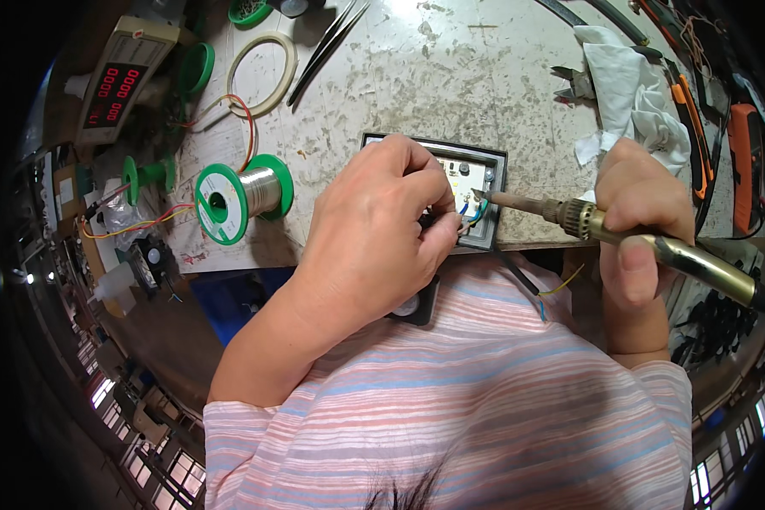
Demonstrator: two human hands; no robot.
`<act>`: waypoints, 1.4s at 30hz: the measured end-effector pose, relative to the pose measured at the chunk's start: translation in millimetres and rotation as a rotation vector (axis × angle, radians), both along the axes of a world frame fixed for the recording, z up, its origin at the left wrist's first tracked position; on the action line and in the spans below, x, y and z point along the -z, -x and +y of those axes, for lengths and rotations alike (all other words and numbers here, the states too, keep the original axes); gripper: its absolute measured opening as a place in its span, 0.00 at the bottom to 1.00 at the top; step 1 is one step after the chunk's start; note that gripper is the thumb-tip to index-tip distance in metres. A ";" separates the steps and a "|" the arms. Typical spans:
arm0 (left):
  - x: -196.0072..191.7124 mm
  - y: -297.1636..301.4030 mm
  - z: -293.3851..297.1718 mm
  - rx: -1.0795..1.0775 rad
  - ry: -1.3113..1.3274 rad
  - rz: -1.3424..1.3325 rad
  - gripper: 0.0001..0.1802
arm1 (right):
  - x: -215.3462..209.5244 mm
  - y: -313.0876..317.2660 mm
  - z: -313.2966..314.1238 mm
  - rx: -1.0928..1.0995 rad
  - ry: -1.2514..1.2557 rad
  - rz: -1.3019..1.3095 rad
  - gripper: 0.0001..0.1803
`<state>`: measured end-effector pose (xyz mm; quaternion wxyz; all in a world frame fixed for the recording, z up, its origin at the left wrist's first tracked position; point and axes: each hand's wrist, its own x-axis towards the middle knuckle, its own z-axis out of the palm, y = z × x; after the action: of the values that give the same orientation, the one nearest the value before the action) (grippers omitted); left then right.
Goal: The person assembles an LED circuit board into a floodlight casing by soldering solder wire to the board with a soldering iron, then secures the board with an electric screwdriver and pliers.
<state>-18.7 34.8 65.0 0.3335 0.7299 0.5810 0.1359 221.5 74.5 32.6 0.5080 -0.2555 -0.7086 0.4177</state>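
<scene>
Right hand (642, 223) grips soldering iron (620, 231); left hand (374, 225), palm down, pinches what looks like wires (472, 212) on grey module (484, 183)

Soldering iron (654, 242): we see a glossy brass-coloured metal barrel, a knurled metal collar and a dull, darkened metal tip; our right hand (642, 212) is closed around it.
Small panel (476, 183): we read the grey frame as matt plastic and the pale face as smooth; our left hand (374, 229) pinches thin plastic-coated wires at it.
Solder spool (242, 194): glossy green plastic flanges, with shiny silvery metal wire wound between them.
Tape ring (262, 72): matt, cream, papery.
Rag (633, 98): white cloth, soft and crumpled.
Tweezers (327, 47): smooth dark metal.
Bench top (450, 76): we see a pale, hard surface, scuffed and stained.
Shirt (484, 399): striped woven cloth, matt.
</scene>
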 end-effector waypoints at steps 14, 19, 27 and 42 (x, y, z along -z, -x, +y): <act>0.2 -0.1 1.3 0.003 0.002 -0.013 0.07 | 3.0 6.2 5.1 -0.041 0.064 -0.040 0.14; 0.3 -0.3 0.6 -0.007 0.009 -0.022 0.07 | 2.9 6.7 5.5 -0.044 0.063 -0.051 0.13; 0.3 -1.2 -0.1 -0.022 0.012 -0.023 0.07 | 4.9 7.7 6.3 -0.051 0.044 -0.037 0.14; 0.2 -0.5 0.1 -0.014 0.013 -0.017 0.07 | 5.2 5.1 7.4 -0.077 0.035 -0.055 0.14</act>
<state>-18.2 34.9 64.7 0.3420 0.7224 0.5843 0.1406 216.4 81.9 27.4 0.4674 -0.2482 -0.7242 0.4422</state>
